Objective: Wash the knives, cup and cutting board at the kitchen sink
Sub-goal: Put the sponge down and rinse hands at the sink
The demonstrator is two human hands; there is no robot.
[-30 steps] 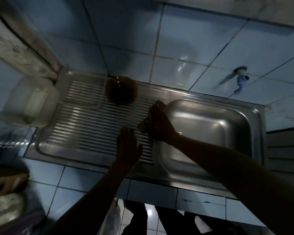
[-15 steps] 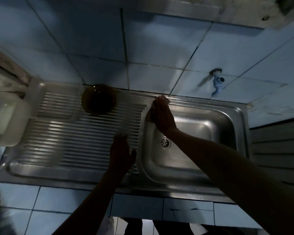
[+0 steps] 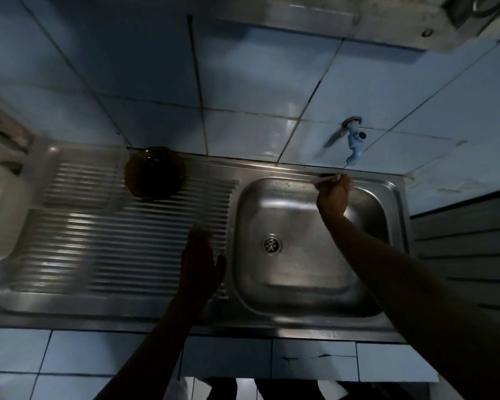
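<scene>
A dark brown round cup or bowl [image 3: 153, 173] sits at the back of the ribbed steel drainboard [image 3: 98, 241]. My left hand [image 3: 200, 264] hovers flat and open over the drainboard's right end, holding nothing. My right hand [image 3: 334, 194] reaches across the steel basin [image 3: 286, 284] to its back rim, below the blue tap [image 3: 355, 142]. Its fingers pinch a small pale object [image 3: 325, 179], too blurred to identify. No knives or cutting board are visible. No water runs from the tap.
A white plastic container [image 3: 0, 215] stands at the drainboard's left end. The drain [image 3: 272, 244] lies in the basin floor. Blue tiles cover the wall behind and the counter front. A ledge runs along the top right.
My right hand has moved from the basin's left rim to its back rim near the tap, with the pale object. The left hand stays over the drainboard. The view has shifted right.
</scene>
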